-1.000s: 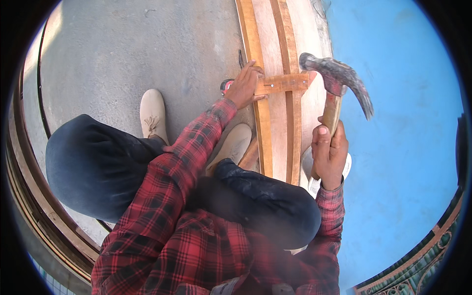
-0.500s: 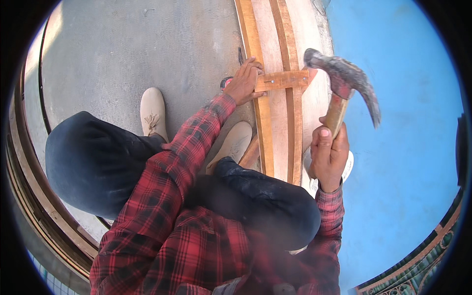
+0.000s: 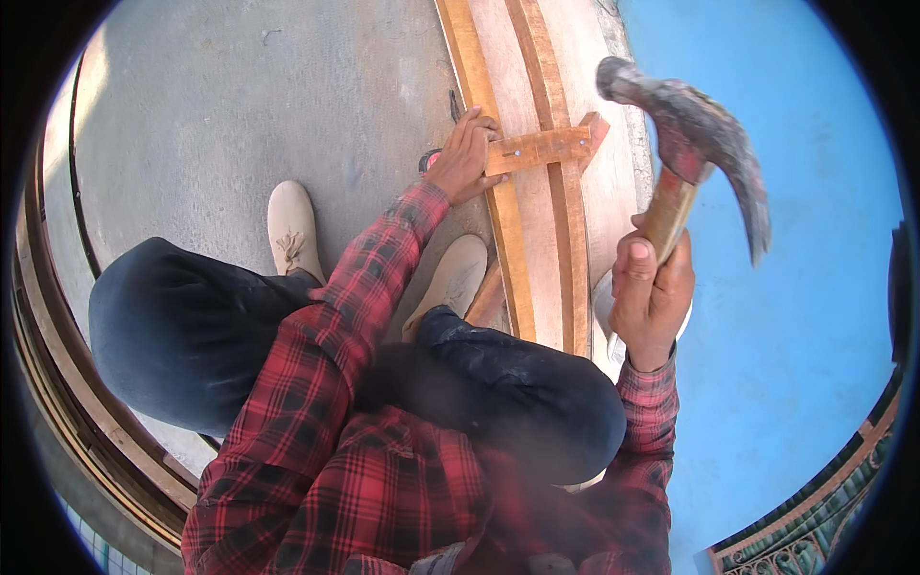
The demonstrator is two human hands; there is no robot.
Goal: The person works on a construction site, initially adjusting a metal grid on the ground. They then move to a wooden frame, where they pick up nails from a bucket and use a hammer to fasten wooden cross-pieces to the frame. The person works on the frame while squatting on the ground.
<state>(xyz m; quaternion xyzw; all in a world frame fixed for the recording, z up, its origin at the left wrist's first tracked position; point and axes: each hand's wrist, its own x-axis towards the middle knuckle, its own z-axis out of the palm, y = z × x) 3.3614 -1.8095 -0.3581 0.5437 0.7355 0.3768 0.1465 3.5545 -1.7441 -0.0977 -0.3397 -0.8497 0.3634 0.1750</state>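
Note:
A claw hammer [image 3: 685,134] with a worn metal head and wooden handle is raised in my right hand [image 3: 654,287], its fingers wrapped round the handle. Its head is held up to the right of a short wooden crosspiece [image 3: 541,149] with nail heads in it. That crosspiece lies across two long wooden strips, a left strip [image 3: 510,254] and a right strip [image 3: 565,211]. My left hand [image 3: 467,158] grips the left strip beside the crosspiece's left end, thumb below it and fingers above. Whether the hammer touches anything is plain: it hangs free.
A blue wall [image 3: 767,335] rises along the right. Grey concrete floor [image 3: 355,86] spreads at the left, with a small red and black object [image 3: 427,161] near my left hand. Long timber pieces [image 3: 86,393] lie at the far left. A white rounded object [image 3: 606,302] shows behind my right hand.
My right hand has lifted the hammer a little higher and to the right. The wooden frame and my left hand appear shifted slightly left in the view.

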